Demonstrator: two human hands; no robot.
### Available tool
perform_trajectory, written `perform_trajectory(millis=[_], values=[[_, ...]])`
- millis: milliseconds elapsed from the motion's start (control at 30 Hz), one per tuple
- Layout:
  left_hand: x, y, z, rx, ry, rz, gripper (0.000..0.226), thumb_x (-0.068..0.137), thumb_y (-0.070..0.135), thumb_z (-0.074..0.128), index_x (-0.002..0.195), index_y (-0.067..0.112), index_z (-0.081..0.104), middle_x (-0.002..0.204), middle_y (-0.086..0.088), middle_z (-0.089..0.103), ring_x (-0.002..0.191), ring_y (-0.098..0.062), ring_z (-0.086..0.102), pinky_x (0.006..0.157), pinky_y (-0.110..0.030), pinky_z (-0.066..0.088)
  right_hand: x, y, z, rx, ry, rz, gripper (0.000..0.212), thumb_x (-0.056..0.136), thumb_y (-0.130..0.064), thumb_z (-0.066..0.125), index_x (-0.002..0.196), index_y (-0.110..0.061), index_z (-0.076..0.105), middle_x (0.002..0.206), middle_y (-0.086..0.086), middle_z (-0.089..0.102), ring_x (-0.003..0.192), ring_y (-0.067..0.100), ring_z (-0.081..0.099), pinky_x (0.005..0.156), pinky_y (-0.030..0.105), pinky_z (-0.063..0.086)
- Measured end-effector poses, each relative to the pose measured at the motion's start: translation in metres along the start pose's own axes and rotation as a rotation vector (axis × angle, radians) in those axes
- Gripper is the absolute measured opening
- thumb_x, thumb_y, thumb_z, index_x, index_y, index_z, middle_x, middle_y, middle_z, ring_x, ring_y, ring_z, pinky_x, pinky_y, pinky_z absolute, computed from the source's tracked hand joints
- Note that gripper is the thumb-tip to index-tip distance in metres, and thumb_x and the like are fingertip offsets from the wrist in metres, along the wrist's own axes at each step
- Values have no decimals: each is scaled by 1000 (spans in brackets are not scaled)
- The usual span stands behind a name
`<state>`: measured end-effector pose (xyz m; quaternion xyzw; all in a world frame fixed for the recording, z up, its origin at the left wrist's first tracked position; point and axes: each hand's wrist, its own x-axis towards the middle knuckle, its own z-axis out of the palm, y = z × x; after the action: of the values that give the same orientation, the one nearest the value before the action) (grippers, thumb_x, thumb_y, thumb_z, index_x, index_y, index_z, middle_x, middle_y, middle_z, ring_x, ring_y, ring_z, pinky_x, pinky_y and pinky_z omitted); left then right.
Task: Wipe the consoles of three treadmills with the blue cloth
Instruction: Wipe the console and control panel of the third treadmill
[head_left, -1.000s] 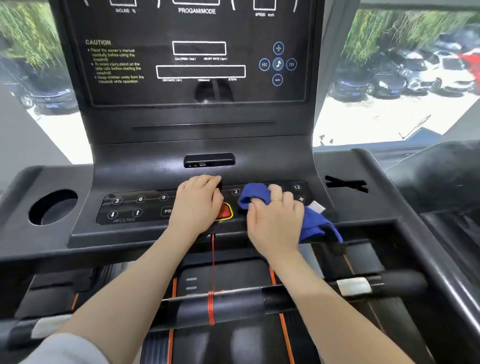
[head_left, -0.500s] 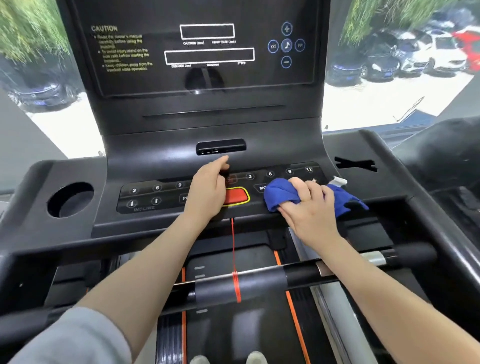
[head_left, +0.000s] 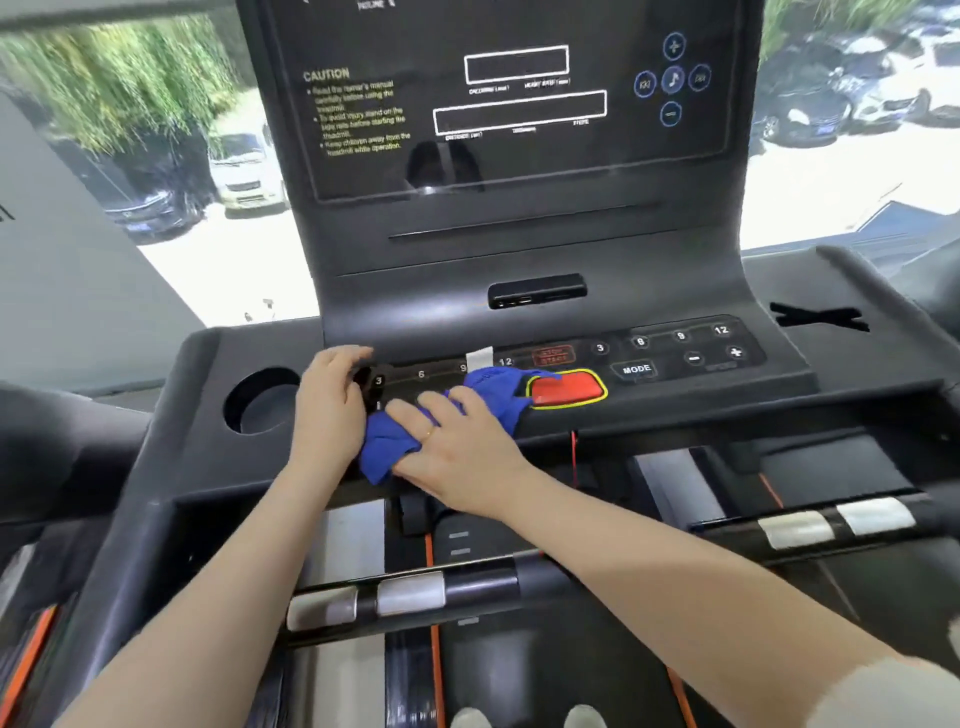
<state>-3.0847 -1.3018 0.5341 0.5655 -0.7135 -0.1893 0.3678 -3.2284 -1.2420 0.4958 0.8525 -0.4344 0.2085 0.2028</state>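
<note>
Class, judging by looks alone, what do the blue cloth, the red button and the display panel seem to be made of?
Blue cloth: soft woven or knitted fabric, perhaps microfibre; it bunches and folds under the right hand.
Red button: likely smooth plastic, slightly glossy, yellow-rimmed.
Display panel: glossy black plastic or glass; it shows reflections.

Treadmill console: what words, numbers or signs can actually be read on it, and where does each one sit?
"CAUTION": heading on the display panel, left side; the yellow lines beneath are too blurred to read.
"3", "6", "12": left button row.
"3", "9", "12": right button row; one number between is unclear.
"MODE": button.
"STOP START": dim red label, barely legible.
Plus, minus and music-note signs: round blue icons.
Captions under the white display boxes: too small.
</note>
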Motion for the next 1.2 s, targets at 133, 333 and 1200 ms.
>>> perform_trajectory(millis=[133,333,1200], values=[[3,-27,-19,-144,-37,-202,43,93,-2,33,131,11,51,134,-5,51,121,-15,45,99,-21,31,21,-19,8,32,-13,0,8,74,-19,67,79,-26,68,122,11,58,90,30,51,80,40,33],[3,-44,-32,-292,-184,-205,39,98,10,37,136,18,47,137,5,49,123,-6,43,107,-22,27,-11,16,-15,54,-61,-136,6,77,-25,61,72,-25,64,123,8,54,94,28,48,79,38,37],[9,-46,-46,-929,-322,-318,36,100,27,28,118,19,58,124,7,60,109,4,55,103,-19,37,67,18,0,194,-198,390,37,81,-47,45,92,-25,72,104,10,63,78,33,58,66,36,44]])
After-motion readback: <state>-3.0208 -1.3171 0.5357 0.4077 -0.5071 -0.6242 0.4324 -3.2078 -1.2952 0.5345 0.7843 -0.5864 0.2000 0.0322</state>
